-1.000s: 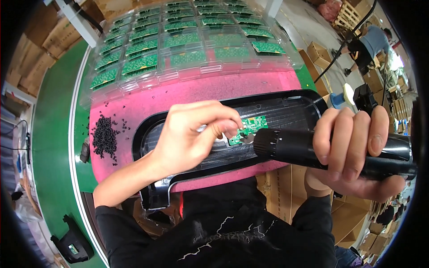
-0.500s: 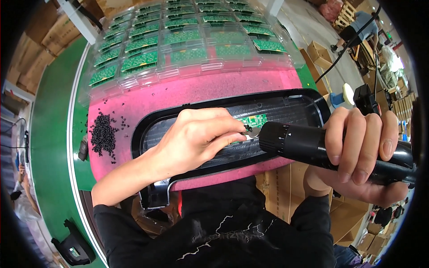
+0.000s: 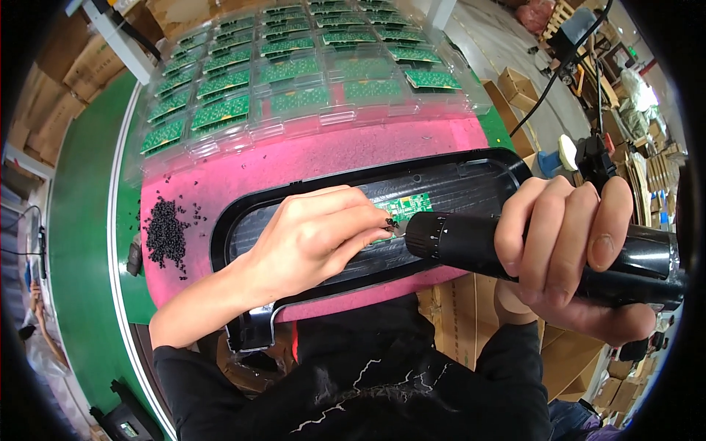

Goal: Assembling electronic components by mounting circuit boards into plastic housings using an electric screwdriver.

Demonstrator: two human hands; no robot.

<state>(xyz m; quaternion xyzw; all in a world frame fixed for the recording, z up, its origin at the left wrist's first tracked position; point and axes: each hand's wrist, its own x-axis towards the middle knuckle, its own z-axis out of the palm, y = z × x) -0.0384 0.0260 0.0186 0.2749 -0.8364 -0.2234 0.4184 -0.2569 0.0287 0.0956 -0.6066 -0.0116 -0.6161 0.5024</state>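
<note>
My right hand (image 3: 566, 250) is wrapped round a black electric screwdriver (image 3: 471, 239), held nearly level with its nose pointing left. Thumb and fingers pinched together, my left hand (image 3: 316, 231) holds small black screws (image 3: 392, 223) just off the screwdriver's nose. Both hands are over a long black plastic housing (image 3: 353, 170) that lies open side up. Inside it is a green circuit board (image 3: 412, 204), partly covered by my left hand and the screwdriver. The tip of the bit is hard to make out between fingers and tool.
A pile of black screws (image 3: 166, 234) lies on the pink mat (image 3: 294, 158), left of the housing. Beyond stand clear plastic trays (image 3: 257, 132) with several green boards. A black cable (image 3: 548, 106) hangs at the right. Another black plastic part (image 3: 129, 419) sits at lower left.
Both hands and the screwdriver have shifted a little to the left over the housing. The left hand is still pinching the screws; the whole view has moved slightly.
</note>
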